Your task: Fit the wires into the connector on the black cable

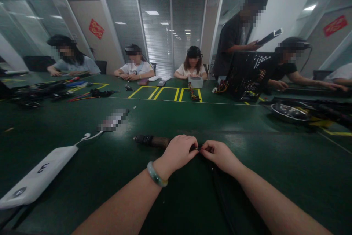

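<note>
Because the slim dark cylindrical tool, with its black ringed collar and bright metal tip, lies round-sided on the smooth dark green tabletop, I expect it to roll a little if nothing pins it. Its tip points left, and its other end disappears beneath my left hand. I judge it rigid and moderately weighty, best held around the brownish barrel near that covered end. The tiny dark piece showing between the hands looks light and fiddly; too much force might bend it, so I would nip it by its sides with light fingertip pressure. A long smooth black cable runs from below my right hand toward the bottom edge; I take it to be bendy yet springy, liable to tug. Whether it joins the piece I cannot tell, since the fingers cover that spot.

As for pose, the left arm slants up from the bottom edge, a pale-and-green polished bangle round its wrist, knuckles upward, fingers curled over the tool's hidden end, thumb and index drawn together beside the piece. The right arm slants in from the lower right, hand turned inward, thumb and index pinching the piece from the other side, remaining fingers folded. How firmly the left palm bears down, I cannot tell.
</note>
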Available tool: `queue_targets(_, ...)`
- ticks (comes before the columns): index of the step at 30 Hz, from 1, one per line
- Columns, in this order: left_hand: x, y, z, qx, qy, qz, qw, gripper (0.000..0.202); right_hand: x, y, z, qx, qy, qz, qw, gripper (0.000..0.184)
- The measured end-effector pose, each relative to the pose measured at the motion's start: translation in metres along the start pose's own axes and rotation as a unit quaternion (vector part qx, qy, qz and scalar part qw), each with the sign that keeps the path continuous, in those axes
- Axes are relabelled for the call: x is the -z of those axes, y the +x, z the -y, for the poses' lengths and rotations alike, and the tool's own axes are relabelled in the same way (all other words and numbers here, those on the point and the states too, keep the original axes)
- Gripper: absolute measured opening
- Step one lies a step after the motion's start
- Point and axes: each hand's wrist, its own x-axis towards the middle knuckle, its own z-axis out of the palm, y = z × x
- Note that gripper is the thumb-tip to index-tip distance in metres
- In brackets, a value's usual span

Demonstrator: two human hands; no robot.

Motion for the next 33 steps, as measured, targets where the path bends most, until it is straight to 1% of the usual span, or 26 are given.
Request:
queue_targets(6, 0.0012, 0.0002, 0.0001, -0.004, -0.006, 0.008, 1.0, 0.008, -0.0006, 0.0001, -0.0006, -0.007, 0.004, -0.005, 1.0, 0.015)
queue_targets(15, 0.0012, 0.0001, -0.0015, 0.01, 0.004, 0.009, 1.0, 0.011, 0.0025, -0.0022, 0.0063, -0.025, -0.004, -0.003, 1.0, 0.014)
queue_targets(22, 0.0012, -0.0014, -0.0005, -0.008, -0.016, 0.002, 1.0, 0.008, 0.0037, -0.0029, 0.0072, -0.025, 0.01, 0.002, 1.0, 0.015)
queue_targets(28, -0.0002, -0.002, -0.0014, -0.013, -0.022, -0.007, 1.0, 0.014, 0.0019, -0.0013, 0.0031, -0.021, 0.003, 0.001, 1.0, 0.015)
queue_targets(33, 0.0007, -0.0015, -0.0018, 0.009, -0.02, -0.013, 1.0, 0.018, 0.0015, -0.0012, 0.002, -0.019, -0.002, -0.001, 1.0, 0.016)
